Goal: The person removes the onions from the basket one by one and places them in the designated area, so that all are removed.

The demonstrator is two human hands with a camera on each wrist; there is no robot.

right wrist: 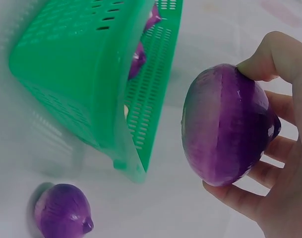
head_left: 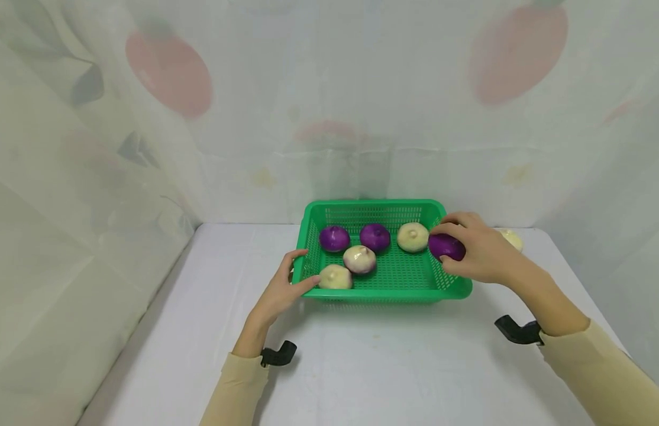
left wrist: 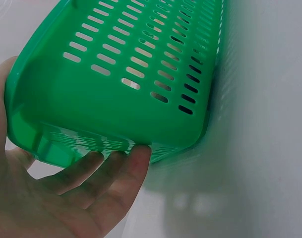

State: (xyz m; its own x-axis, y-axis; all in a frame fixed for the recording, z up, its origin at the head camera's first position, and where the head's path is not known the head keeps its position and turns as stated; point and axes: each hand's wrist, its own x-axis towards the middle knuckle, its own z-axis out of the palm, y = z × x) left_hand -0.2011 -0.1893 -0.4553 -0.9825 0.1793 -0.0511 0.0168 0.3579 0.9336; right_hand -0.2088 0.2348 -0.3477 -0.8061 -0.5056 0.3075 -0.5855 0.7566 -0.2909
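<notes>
A green plastic basket (head_left: 399, 294) stands on the table. My left hand (head_left: 283, 285) grips its left end, thumb on the front rim and fingers along the outer wall, as the left wrist view (left wrist: 66, 198) shows. In my right hand (head_left: 481, 248) is a glossy purple onion (head_left: 446, 247), pinched between thumb and fingers at the basket's right rim; the right wrist view shows this onion (right wrist: 225, 124) clear of the wall. Inside the basket are two purple onions (head_left: 334, 238) and several cream ones (head_left: 413, 237), one tinged purple (head_left: 359, 260).
A cream onion (head_left: 512, 239) lies on the table (head_left: 372, 367) behind my right hand, partly hidden. Another purple onion (right wrist: 64, 212) rests outside the basket in the right wrist view. A pale curtain (head_left: 329, 106) with faded fruit prints hangs behind the table.
</notes>
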